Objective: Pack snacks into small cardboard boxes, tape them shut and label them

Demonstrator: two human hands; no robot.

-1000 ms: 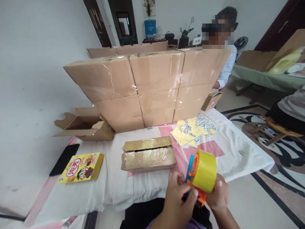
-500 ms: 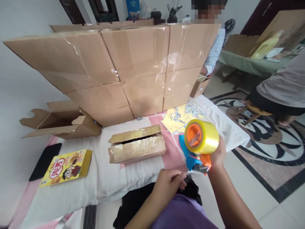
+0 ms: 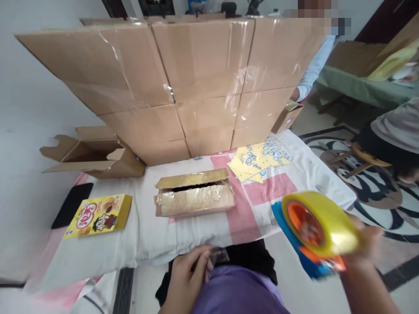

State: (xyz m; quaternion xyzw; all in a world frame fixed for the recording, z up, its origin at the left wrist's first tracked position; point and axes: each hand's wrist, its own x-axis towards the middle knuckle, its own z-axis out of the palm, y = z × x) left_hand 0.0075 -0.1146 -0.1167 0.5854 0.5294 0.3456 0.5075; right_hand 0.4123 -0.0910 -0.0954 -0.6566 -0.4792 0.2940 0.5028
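My right hand (image 3: 363, 246) is wrapped round a tape dispenser (image 3: 306, 257) with blue and orange parts. It carries a wide roll of yellowish packing tape (image 3: 330, 222) and is held off to the right, slightly blurred. My left hand (image 3: 193, 270) is closed in a pinch above my lap. From its fingertips sticks a small see-through piece of tape (image 3: 220, 255), dark against the black clothing. In front of me on the cloth lies a small cardboard box (image 3: 196, 200), taped along its side, with a dark gap under its top flap. Neither hand touches that box.
A wall of taped cardboard boxes (image 3: 206, 83) stands behind. On the left are an open carton (image 3: 127, 163), a yellow snack box (image 3: 98, 216) and a black flat object (image 3: 72, 205). Yellow printed sheets (image 3: 252, 161) lie right of centre. Two other people are at the right.
My right hand has swung right and down with the tape dispenser, nearer to me. My left hand has moved left and lower, its fingers still pinched. The view has shifted slightly.
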